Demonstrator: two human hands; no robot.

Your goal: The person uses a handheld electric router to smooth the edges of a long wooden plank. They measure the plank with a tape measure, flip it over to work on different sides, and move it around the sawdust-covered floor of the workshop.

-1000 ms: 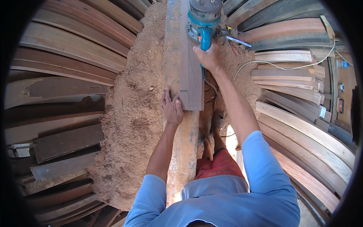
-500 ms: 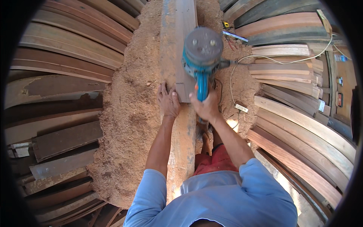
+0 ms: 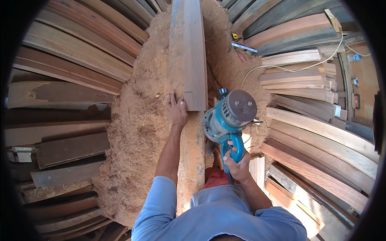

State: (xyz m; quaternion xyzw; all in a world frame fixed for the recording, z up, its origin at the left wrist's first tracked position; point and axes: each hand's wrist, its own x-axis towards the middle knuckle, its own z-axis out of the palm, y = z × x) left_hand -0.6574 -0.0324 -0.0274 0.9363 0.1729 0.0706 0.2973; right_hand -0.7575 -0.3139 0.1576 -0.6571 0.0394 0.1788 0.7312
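Sawdust (image 3: 136,140) spreads left of my 2 hands, stacked planks (image 3: 80,50) beyond it. My left hand (image 3: 177,111) rests flat on the wooden beam (image 3: 193,160), fingers slightly spread, beside the near end of a brown board (image 3: 194,60). My right hand (image 3: 239,165) wraps the handle (image 3: 238,149) of a teal router (image 3: 229,114), its body just ahead.

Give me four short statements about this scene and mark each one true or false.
1. The right hand grips a blue-and-grey cylindrical power tool by its curved handle. True.
2. The left hand lies on the power tool. False: it is at the left edge of the flat brown wooden board.
3. A small yellow-and-black tape measure lies right of the board. True.
4. The cloth sleeves are red. False: they are light blue.
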